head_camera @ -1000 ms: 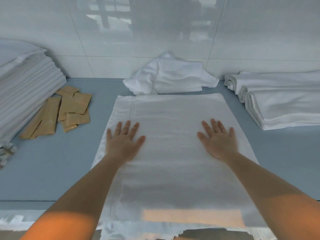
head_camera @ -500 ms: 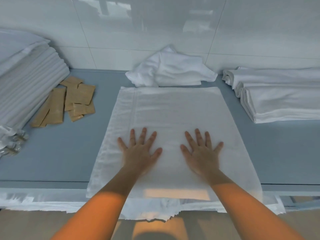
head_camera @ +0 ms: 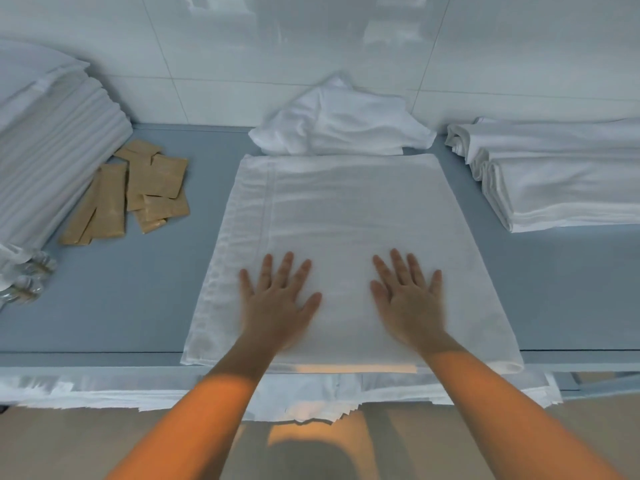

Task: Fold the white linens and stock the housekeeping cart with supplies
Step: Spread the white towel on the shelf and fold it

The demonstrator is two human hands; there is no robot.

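A folded white linen (head_camera: 346, 209) lies flat in the middle of the blue-grey table (head_camera: 121, 299), its near edge at the table's front. My left hand (head_camera: 277, 303) rests palm down on its near left part with the fingers spread. Palm down on the near right part lies my right hand (head_camera: 408, 299), fingers also apart. Neither hand grips the cloth. A crumpled white linen (head_camera: 343, 123) sits just behind it against the tiled wall.
A tall stack of folded white linens (head_camera: 45, 140) stands at the left, another folded stack (head_camera: 561, 174) at the right. Several brown paper sachets (head_camera: 131, 192) lie left of the flat linen. Clear plastic bottles (head_camera: 24, 282) show at the far left edge. More white cloth (head_camera: 311, 396) hangs below the table front.
Both hands slid toward me and inward over the linen, from its middle sides to its near part. The view pulled back, so the table's front edge now shows.
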